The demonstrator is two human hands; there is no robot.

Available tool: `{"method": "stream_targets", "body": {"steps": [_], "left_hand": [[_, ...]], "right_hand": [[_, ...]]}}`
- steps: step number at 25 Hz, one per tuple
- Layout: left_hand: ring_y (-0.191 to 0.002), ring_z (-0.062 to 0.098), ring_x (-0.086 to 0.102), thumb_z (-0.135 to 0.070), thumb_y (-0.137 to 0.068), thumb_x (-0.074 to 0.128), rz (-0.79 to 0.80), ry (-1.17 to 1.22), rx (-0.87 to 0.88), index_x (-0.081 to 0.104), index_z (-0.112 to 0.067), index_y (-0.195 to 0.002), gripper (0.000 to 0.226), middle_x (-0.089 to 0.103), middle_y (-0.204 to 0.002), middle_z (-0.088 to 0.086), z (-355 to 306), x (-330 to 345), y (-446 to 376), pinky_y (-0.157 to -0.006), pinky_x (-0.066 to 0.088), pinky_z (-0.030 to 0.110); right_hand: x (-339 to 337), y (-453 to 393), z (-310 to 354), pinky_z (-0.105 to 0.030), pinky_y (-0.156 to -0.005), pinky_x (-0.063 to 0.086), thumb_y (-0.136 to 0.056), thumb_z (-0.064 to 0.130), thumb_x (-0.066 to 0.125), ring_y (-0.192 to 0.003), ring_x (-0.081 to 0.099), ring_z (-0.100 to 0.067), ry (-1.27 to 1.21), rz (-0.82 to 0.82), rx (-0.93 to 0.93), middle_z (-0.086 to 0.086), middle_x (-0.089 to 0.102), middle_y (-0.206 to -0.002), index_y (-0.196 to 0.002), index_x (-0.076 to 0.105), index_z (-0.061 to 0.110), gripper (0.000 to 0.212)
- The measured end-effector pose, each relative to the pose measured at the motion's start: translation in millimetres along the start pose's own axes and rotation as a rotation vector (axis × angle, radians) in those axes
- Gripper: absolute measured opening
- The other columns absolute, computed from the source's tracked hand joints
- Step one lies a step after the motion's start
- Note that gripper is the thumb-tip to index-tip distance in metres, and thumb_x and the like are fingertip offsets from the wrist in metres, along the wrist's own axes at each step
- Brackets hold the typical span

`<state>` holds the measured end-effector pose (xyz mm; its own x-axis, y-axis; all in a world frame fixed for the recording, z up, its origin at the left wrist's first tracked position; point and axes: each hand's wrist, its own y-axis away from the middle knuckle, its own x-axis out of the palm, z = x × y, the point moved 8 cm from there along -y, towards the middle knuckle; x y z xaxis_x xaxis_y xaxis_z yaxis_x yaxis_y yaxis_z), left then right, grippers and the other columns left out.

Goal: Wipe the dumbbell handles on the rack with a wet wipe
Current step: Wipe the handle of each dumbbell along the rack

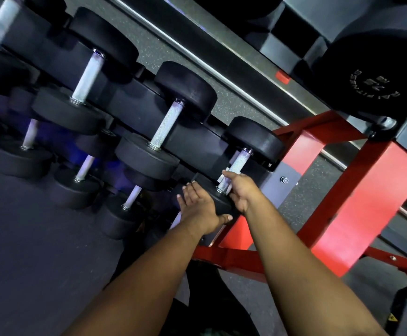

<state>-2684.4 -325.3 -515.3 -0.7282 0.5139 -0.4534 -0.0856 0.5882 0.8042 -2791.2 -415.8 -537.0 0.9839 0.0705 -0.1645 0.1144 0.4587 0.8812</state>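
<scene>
Speckled gym flooring runs behind the red rack (357,190). At its end dumbbell, the right hand (240,190) clamps a wet wipe (224,177) around the handle (236,166); the left hand (198,206), fingers straight, braces the near head (218,198). Judging by this, several handles along the row remain.

A gym: black dumbbells (166,122) on a red rack (357,195), speckled rubber floor (221,103).

2 hands (198,209), 1 wipe (222,177), 1 red rack (357,190), and at least 8 dumbbells (166,122).
</scene>
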Motion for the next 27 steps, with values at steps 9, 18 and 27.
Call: {"method": "stream_targets", "body": {"steps": [9, 18, 27], "left_hand": [[-0.153, 0.039, -0.017, -0.074, -0.072, 0.073, 0.008, -0.002, 0.006, -0.024, 0.009, -0.149, 0.149, -0.017, -0.163, 0.030, 0.2, 1.7, -0.5, -0.123, -0.005, 0.059], [-0.152, 0.041, -0.018, -0.072, -0.072, 0.074, 0.013, 0.044, 0.023, -0.024, 0.009, -0.149, 0.149, -0.018, -0.162, 0.030, 2.7, 3.0, -0.7, -0.122, -0.008, 0.058], [-0.153, 0.041, -0.017, -0.073, -0.070, 0.075, -0.005, 0.054, 0.022, -0.022, 0.009, -0.150, 0.150, -0.015, -0.163, 0.029, 3.2, 5.8, -4.2, -0.123, -0.007, 0.058]], "right_hand": [[-22.6, 4.4, -7.4, -0.033, -0.065, 0.055, -0.099, 0.006, 0.057, -0.067, 0.066, -0.023, -0.040, -0.098, -0.136, -0.012, 0.072, -0.082, -0.092, 0.068, 0.009, 0.014], [9.3, 42.7, 16.2, -0.041, -0.120, 0.022, -0.099, 0.005, 0.035, -0.149, 0.027, -0.030, 1.895, -0.049, -0.823, -0.013, 0.024, -0.164, -0.158, 0.019, 0.015, 0.062], [13.1, 45.7, 5.3, -0.048, -0.122, -0.004, -0.101, 0.014, 0.022, -0.155, -0.002, -0.024, 2.402, 0.300, -0.957, -0.006, 0.004, -0.168, -0.160, 0.002, 0.015, 0.063]]}}
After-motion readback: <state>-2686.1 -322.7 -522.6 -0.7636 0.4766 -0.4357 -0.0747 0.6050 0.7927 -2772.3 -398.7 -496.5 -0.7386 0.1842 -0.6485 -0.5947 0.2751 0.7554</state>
